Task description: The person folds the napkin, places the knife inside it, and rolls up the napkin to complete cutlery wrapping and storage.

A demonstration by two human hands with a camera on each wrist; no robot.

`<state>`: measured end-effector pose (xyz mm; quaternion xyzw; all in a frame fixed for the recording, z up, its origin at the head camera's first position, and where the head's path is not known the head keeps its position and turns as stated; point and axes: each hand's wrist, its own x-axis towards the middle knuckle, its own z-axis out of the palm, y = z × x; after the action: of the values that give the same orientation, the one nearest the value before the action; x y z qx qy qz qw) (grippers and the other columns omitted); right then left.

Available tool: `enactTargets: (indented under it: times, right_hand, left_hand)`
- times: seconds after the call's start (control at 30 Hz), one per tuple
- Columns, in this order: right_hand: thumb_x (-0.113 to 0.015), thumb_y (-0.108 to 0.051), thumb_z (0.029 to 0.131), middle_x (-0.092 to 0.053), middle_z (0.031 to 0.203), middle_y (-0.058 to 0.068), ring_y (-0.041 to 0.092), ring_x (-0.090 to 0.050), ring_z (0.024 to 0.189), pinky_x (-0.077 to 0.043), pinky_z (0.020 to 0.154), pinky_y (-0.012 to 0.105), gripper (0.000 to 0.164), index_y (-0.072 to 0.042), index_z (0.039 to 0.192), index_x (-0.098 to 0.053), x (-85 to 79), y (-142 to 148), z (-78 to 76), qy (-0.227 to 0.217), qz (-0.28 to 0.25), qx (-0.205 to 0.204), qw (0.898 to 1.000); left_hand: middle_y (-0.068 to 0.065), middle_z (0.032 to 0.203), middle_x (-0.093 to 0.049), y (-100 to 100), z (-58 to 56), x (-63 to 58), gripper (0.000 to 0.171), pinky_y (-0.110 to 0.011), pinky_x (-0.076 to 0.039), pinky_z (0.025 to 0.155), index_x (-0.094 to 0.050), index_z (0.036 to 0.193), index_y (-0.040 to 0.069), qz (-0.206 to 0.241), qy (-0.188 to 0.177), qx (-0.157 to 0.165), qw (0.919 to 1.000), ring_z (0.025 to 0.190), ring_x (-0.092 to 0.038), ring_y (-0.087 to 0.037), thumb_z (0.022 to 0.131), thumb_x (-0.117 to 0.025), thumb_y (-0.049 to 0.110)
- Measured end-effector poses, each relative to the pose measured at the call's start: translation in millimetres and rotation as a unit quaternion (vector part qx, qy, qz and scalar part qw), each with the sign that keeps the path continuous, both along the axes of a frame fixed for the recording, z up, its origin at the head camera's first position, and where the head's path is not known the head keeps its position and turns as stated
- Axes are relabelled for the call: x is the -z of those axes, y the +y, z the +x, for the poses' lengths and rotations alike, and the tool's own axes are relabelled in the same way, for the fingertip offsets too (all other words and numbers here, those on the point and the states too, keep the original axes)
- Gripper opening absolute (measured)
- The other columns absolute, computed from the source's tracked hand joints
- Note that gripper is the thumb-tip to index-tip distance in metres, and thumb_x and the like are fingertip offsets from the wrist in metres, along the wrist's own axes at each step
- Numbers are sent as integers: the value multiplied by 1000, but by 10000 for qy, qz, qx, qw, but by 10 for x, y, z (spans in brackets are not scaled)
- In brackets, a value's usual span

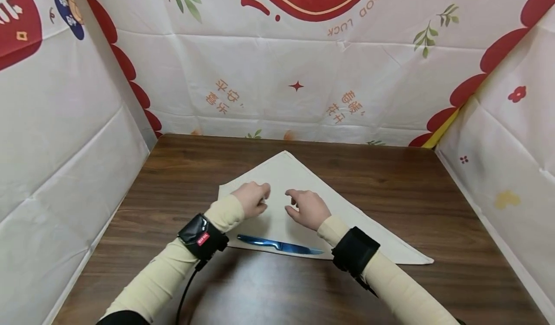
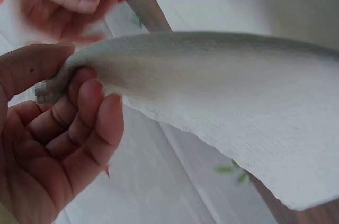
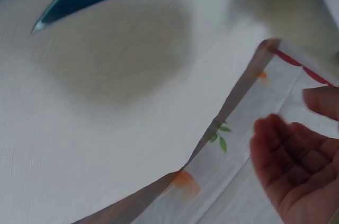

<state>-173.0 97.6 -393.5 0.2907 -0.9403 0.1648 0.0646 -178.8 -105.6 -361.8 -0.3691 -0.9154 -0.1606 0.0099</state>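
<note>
My left hand pinches a corner of a cream cloth napkin between thumb and fingers. In the left wrist view the raised part of the napkin stretches away from that grip. The rest lies on the table as a triangle, one point toward the back and another far right. Over its middle, facing the left hand, hovers my right hand, its fingers loosely bent around nothing. A shiny blue knife lies on the napkin along the front edge, blade tip to the right.
A dark wooden table carries everything. White printed sheeting with red scalloped borders walls it in at the back and both sides. A black cable trails from the left wrist strap toward the front.
</note>
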Motion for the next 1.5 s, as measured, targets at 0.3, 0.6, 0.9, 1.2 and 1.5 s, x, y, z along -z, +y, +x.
enactTargets:
  times: [0.3,0.6,0.9,1.2,1.5]
  right_hand:
    - [-64,-8,77,-58,66,1,10,-51,55,-41,51,20,9,-5,83,-58,-23,1,37,-229,-955,-659,9930]
    - [-61,-7,76,-49,59,-4,6,-41,50,-37,48,21,6,-5,80,-58,-119,35,21,-722,-1557,-593,9834]
    - [-61,3,74,-59,65,-1,7,-44,54,-39,52,23,11,-5,80,-65,-29,330,-4,-342,-1031,-208,9939]
    - [-58,3,71,-42,55,-4,10,-36,49,-30,47,23,12,-8,70,-52,267,672,238,-1295,-418,807,9874]
    - [-56,6,72,-37,52,-5,10,-33,47,-29,47,23,16,-8,76,-51,459,773,401,-1720,-197,795,9817]
  left_hand:
    - [-4,59,-53,329,51,89,27,-27,-42,51,-42,86,3,245,148,647,9975,54,-53,-19,73,-65,1]
    - [-3,58,-46,405,68,143,35,-26,-40,47,-33,88,3,690,301,748,9944,49,-49,-18,72,-63,-2]
    - [-4,64,-53,217,-21,123,14,-33,-43,50,-48,79,7,-606,-282,364,9971,57,-54,-21,79,-61,12]
    - [7,54,-41,-200,123,566,41,-28,-36,46,-43,59,16,-1855,-1353,-26,9733,50,-43,-11,71,-74,41]
    - [7,55,-41,-165,195,668,35,-30,-37,45,-42,58,16,-2201,-1054,282,9694,51,-43,-11,66,-76,22]
